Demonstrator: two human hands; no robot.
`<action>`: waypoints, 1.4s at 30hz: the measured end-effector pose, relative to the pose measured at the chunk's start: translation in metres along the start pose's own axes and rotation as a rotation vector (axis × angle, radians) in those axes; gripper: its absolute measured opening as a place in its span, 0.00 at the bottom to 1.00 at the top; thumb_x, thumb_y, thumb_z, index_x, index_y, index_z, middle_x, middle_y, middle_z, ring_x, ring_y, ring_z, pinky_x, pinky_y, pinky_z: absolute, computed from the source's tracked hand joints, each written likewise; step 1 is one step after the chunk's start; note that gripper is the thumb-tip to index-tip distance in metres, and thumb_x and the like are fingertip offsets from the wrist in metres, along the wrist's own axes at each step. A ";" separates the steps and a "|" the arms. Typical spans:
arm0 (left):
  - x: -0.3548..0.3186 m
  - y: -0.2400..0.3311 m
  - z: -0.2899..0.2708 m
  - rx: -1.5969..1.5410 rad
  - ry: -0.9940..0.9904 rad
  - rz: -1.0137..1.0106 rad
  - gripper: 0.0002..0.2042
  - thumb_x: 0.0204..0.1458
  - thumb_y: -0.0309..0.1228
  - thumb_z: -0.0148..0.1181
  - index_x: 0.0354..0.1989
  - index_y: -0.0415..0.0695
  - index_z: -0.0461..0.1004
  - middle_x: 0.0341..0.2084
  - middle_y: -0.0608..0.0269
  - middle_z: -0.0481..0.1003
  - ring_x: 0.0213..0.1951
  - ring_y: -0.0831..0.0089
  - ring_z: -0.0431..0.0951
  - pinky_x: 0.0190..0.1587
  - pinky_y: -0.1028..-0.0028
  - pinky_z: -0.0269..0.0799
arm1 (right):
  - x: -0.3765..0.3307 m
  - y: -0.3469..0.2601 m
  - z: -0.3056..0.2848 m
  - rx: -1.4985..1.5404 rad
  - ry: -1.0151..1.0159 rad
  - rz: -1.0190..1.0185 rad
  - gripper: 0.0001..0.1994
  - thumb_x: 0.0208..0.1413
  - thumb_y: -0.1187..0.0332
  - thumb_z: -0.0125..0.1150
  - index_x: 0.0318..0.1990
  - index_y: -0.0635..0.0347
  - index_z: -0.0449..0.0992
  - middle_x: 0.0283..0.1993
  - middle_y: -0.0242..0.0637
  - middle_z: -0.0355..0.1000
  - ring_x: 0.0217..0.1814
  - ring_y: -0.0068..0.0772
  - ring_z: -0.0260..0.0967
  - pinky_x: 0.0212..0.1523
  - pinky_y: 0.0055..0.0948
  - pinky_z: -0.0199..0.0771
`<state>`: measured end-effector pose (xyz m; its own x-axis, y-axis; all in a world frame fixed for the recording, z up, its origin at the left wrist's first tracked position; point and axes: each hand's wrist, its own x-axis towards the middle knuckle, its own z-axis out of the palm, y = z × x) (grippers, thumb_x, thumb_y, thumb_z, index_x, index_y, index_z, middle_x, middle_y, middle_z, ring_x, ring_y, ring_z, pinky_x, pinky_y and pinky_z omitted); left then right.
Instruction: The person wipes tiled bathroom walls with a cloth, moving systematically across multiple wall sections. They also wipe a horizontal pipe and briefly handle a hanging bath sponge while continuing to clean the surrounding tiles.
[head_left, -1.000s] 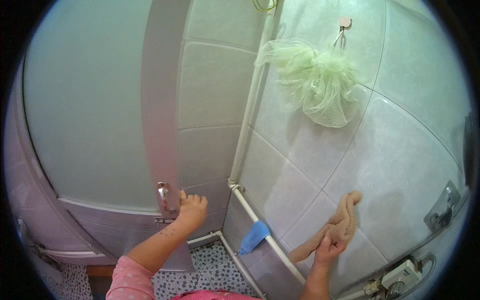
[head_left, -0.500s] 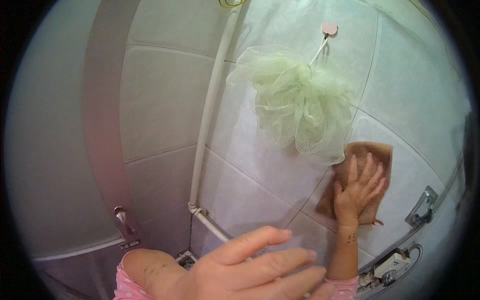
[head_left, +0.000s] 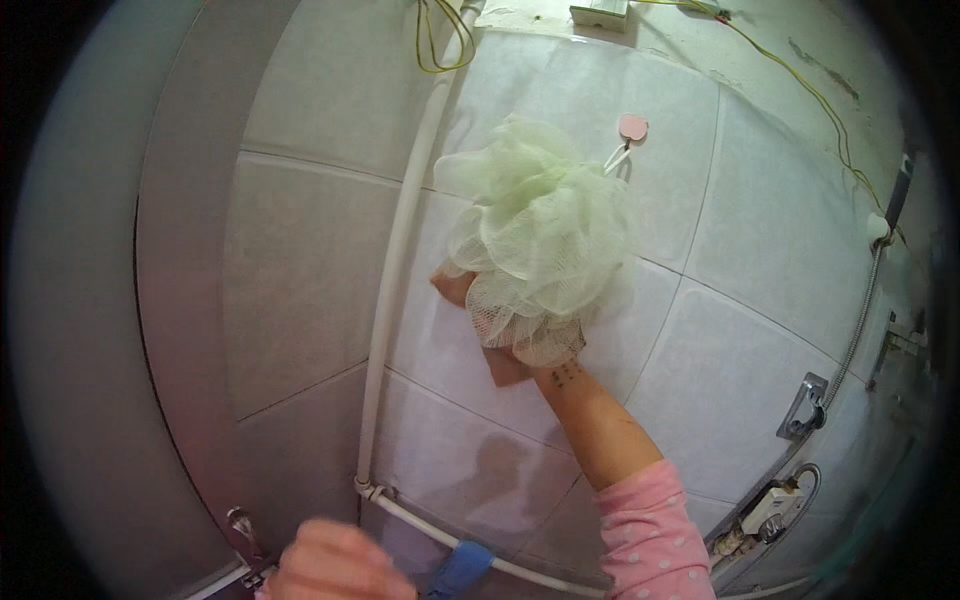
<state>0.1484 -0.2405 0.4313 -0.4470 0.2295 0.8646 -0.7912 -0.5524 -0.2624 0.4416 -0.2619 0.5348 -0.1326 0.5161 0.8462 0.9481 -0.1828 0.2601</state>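
Note:
A pale green mesh bath puff (head_left: 545,230) hangs by a white cord from a pink hook (head_left: 633,127) on the tiled wall. My right hand (head_left: 548,372) reaches up behind the puff, which hides its fingers. Corners of a brown cloth (head_left: 507,368) stick out around the puff's lower left side, against the tiles and next to that hand. My left hand (head_left: 340,562) is low in the picture, near the corner pipe. Motion smears it, so its fingers cannot be made out.
A white pipe (head_left: 400,250) runs down the corner, then right along the wall, where something blue (head_left: 462,568) sits on it. At right are a metal bracket (head_left: 803,405), a shower hose (head_left: 862,310) and a white valve unit (head_left: 772,508). A door handle (head_left: 240,525) is lower left.
My right hand has moved left and up with the brown cloth, from the open tiles to behind the puff. My left hand has dropped down and left. The view has shifted upward.

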 end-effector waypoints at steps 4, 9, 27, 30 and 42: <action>-0.043 -0.100 0.035 -0.081 0.205 -0.617 0.13 0.53 0.11 0.44 0.43 0.35 0.72 0.36 0.57 0.75 0.35 0.73 0.74 0.44 0.73 0.70 | 0.017 0.005 0.010 -0.121 0.100 0.102 0.28 0.57 0.55 0.56 0.62 0.58 0.63 0.61 0.40 0.63 0.63 0.42 0.60 0.63 0.40 0.58; -0.071 -0.208 0.064 0.017 -0.078 -0.775 0.24 0.58 0.25 0.45 0.65 0.43 0.57 0.63 0.52 0.57 0.63 0.63 0.59 0.62 0.62 0.56 | 0.019 -0.019 -0.043 -0.342 0.122 -0.066 0.26 0.59 0.59 0.54 0.63 0.60 0.63 0.64 0.41 0.62 0.66 0.43 0.57 0.65 0.41 0.55; 0.092 -0.370 0.143 1.047 -0.589 -0.032 0.38 0.48 0.60 0.52 0.67 0.56 0.55 0.70 0.50 0.41 0.70 0.45 0.33 0.64 0.37 0.27 | -0.147 0.057 -0.201 -0.897 -0.322 -0.104 0.25 0.45 0.55 0.64 0.55 0.42 0.72 0.65 0.25 0.61 0.71 0.35 0.49 0.70 0.52 0.39; 0.151 -0.427 0.154 1.076 -0.443 -0.085 0.44 0.45 0.65 0.52 0.70 0.65 0.46 0.71 0.54 0.36 0.70 0.43 0.31 0.61 0.32 0.33 | -0.146 0.054 -0.196 -0.858 -0.301 -0.121 0.25 0.45 0.56 0.64 0.55 0.42 0.72 0.64 0.25 0.62 0.71 0.35 0.51 0.70 0.52 0.40; -0.067 -0.306 0.071 0.973 -0.560 -0.252 0.33 0.48 0.53 0.55 0.63 0.53 0.63 0.69 0.46 0.41 0.69 0.42 0.37 0.63 0.36 0.34 | -0.158 0.059 -0.195 -0.913 -0.294 -0.088 0.21 0.50 0.60 0.60 0.54 0.48 0.74 0.65 0.31 0.62 0.71 0.39 0.51 0.70 0.53 0.42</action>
<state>0.4505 -0.1436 0.4843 0.1189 0.1677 0.9786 -0.0659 -0.9821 0.1763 0.4624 -0.5173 0.5075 0.0025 0.7253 0.6884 0.3314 -0.6501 0.6837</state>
